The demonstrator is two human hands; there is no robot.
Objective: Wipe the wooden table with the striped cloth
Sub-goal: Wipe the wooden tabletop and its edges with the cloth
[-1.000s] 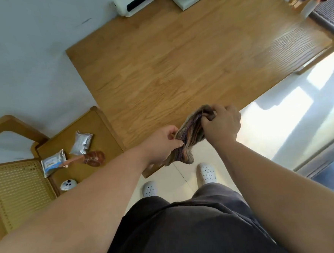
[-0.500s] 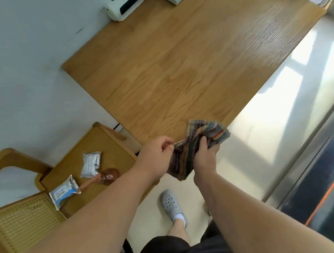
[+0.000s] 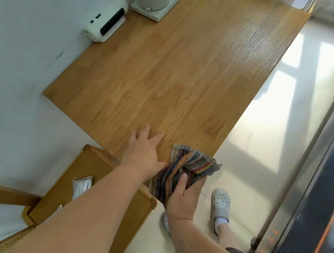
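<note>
Right hand [image 3: 184, 196]: fingers curled under the striped cloth [image 3: 187, 168], thumb [image 3: 183, 181] pressed on top; firm hold on a bunched wad. The cloth fans out past the fingers, its far edge over the near corner of the wooden table [image 3: 178, 76], the rest hanging off that corner. Cannot tell whether the cloth touches the tabletop.

Left hand [image 3: 144, 149]: holds nothing; fingers straight and spread, palm down on the table's near end, just beside the cloth, thumb side against it.

On the table's far end, against the wall: 1 white appliance [image 3: 105, 26] with a dark front panel, and beside it 1 white kettle [image 3: 155, 0] on a square base, its top cut off by the frame.

Below the table's near-left edge: a lower wooden side table [image 3: 90, 167] with a raised rim, carrying 1 silver foil packet [image 3: 82, 184].

On the floor past the table's near corner: 1 white clog [image 3: 220, 207] on the person's foot.
</note>
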